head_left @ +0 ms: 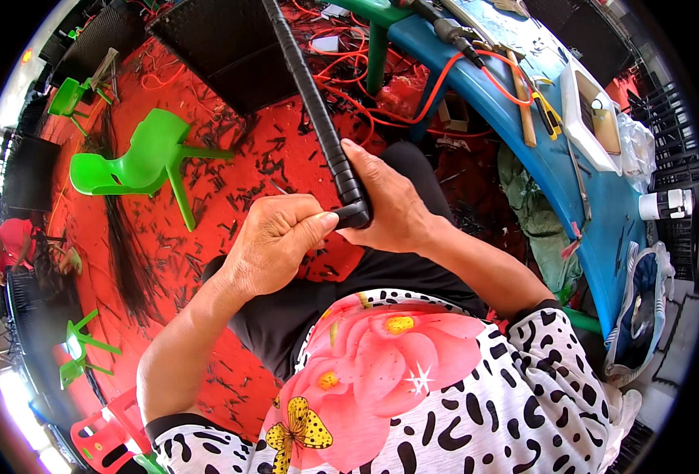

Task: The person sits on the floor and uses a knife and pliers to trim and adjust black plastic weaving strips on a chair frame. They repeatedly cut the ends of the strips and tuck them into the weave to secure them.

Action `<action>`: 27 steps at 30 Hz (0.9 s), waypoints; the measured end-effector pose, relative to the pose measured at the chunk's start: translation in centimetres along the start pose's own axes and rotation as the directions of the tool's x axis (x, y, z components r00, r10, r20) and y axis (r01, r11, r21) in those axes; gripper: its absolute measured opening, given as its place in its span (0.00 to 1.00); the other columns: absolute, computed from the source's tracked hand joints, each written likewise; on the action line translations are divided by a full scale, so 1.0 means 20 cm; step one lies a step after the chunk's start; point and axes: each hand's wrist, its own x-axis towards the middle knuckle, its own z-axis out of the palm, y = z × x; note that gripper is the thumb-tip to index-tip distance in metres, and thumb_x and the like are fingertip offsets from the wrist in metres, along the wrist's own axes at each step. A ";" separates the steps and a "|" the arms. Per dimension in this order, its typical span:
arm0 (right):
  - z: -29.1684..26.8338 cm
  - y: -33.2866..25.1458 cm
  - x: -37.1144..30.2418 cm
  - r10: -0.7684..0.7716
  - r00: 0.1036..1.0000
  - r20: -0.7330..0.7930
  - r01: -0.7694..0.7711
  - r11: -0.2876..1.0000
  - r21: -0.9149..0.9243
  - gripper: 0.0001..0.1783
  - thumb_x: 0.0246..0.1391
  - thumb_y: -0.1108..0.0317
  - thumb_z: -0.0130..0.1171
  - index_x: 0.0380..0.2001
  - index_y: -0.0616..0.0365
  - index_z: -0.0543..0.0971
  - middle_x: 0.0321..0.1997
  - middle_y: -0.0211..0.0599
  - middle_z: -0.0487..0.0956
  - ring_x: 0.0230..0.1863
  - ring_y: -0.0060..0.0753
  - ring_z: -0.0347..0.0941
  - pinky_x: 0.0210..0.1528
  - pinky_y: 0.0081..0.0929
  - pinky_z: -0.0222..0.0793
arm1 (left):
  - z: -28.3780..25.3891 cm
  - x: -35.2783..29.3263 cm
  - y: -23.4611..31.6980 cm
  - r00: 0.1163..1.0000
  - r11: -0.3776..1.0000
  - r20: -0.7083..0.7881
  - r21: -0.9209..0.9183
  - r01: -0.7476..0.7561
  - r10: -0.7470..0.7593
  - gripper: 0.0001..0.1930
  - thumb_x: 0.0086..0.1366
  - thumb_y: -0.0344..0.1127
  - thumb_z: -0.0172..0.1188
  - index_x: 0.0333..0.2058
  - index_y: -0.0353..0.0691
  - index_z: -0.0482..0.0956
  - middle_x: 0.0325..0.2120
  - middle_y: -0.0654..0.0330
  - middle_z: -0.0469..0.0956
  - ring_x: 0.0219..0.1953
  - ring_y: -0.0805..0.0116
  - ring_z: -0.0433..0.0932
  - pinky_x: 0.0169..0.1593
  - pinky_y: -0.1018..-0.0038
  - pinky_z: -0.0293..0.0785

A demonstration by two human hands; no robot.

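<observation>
A long black bar (314,103), wound with a flat dark strip, runs down from the top of the view to a bent corner close to my lap. It joins a dark woven panel (231,59). My left hand (274,241) is closed in a pinch on the end of a black strip (353,215) at that corner. My right hand (393,201) wraps around the bar's near end from the right, thumb lying along it. The palm hides part of the corner.
To the right, a blue table (476,87) carries a hammer (519,99), yellow-handled pliers (553,118), a power tool (450,31) and a white tray (590,114). A green chair (140,158) and long black strips (120,245) are at left. Offcuts and orange cable (357,67) litter the red floor.
</observation>
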 end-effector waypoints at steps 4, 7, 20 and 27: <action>-0.16 0.01 -0.01 -0.055 0.988 0.143 0.045 0.996 0.070 0.42 0.33 0.65 0.69 0.54 0.64 0.63 0.51 0.51 0.68 0.52 0.52 0.66 0.53 0.39 0.65 | 0.01 -0.02 -0.08 0.994 0.993 -0.098 -0.100 -0.057 0.047 0.13 0.63 0.34 0.53 0.23 0.32 0.74 0.17 0.64 0.68 0.20 0.77 0.65 0.25 0.77 0.63; -0.28 -0.09 0.06 -0.024 0.992 0.123 -0.006 0.970 0.243 0.27 0.39 0.71 0.65 0.46 0.64 0.72 0.44 0.45 0.74 0.39 0.40 0.74 0.38 0.28 0.70 | 0.03 -0.04 -0.06 0.985 0.996 -0.145 -0.003 -0.093 0.092 0.14 0.64 0.33 0.51 0.20 0.33 0.72 0.17 0.64 0.69 0.22 0.78 0.66 0.29 0.79 0.62; -0.29 -0.14 0.22 0.125 0.921 0.368 -0.294 0.843 0.450 0.05 0.49 0.76 0.58 0.30 0.63 0.73 0.28 0.31 0.71 0.26 0.18 0.68 0.28 0.17 0.63 | 0.29 -0.17 -0.44 0.825 0.823 -0.518 -0.555 -0.122 -0.227 0.08 0.61 0.32 0.55 0.34 0.33 0.73 0.26 0.61 0.72 0.33 0.77 0.68 0.39 0.77 0.66; -0.30 -0.31 0.40 -0.338 0.905 0.258 0.348 0.937 0.007 0.16 0.41 0.74 0.62 0.37 0.63 0.75 0.31 0.40 0.75 0.31 0.37 0.74 0.31 0.29 0.69 | 0.43 0.07 -0.51 0.750 0.914 -0.553 0.053 -0.403 0.362 0.23 0.47 0.36 0.67 0.39 0.32 0.70 0.38 0.47 0.71 0.39 0.50 0.72 0.44 0.61 0.69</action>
